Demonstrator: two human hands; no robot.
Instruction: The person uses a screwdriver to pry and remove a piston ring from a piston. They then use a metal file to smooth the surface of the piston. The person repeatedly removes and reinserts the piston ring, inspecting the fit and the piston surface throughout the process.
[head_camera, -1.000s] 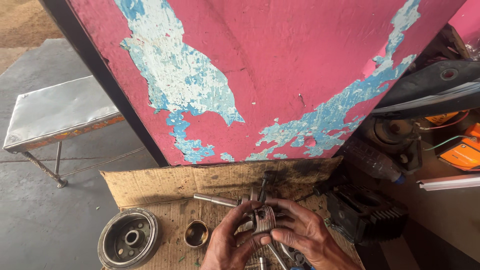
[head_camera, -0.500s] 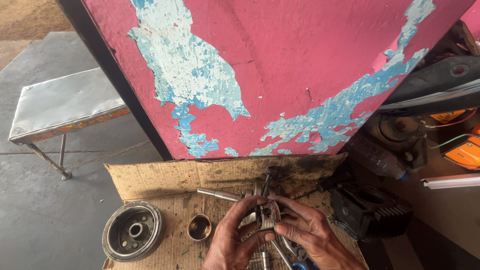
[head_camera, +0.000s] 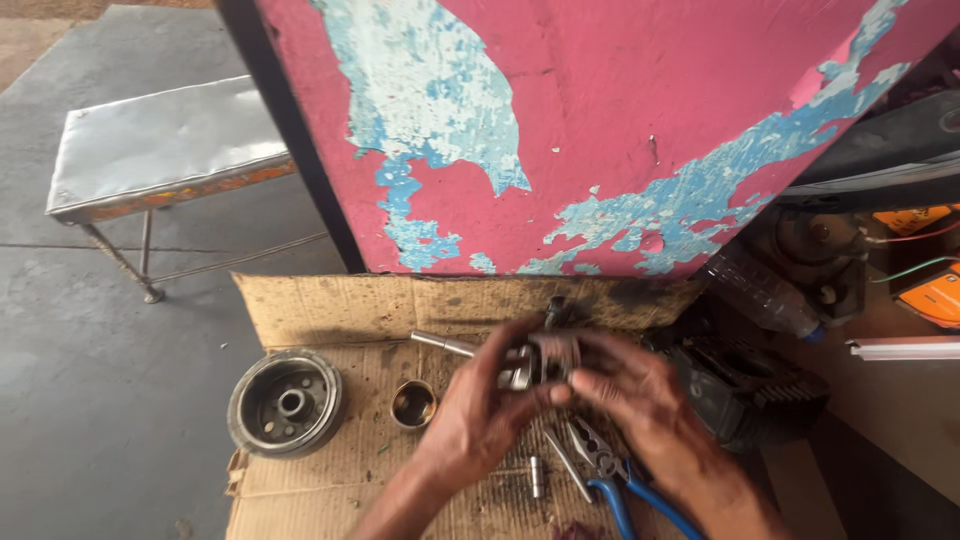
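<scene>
Gripping from both sides, the left hand (head_camera: 480, 410) and the right hand (head_camera: 640, 400) pinch a small grey metal engine part (head_camera: 540, 362) between their fingertips, just above the brown cardboard sheet (head_camera: 330, 310) spread on the floor. The part sits at twelve o'clock from both wrists; the left hand's fingers curl round its left end, the right hand's fingers close on its right end, so both lie equally near. Its long axis looks to run left to right, though blur hides detail. Blue-handled pliers (head_camera: 610, 490) lie below the right hand at six o'clock. A short steel pin (head_camera: 537, 475) rests near them. At nine o'clock stand a small brass-coloured cup (head_camera: 413, 403) and a round grey flywheel drum (head_camera: 285, 402). Compared with a second ago, the hands sit higher in view, farther from the body.
</scene>
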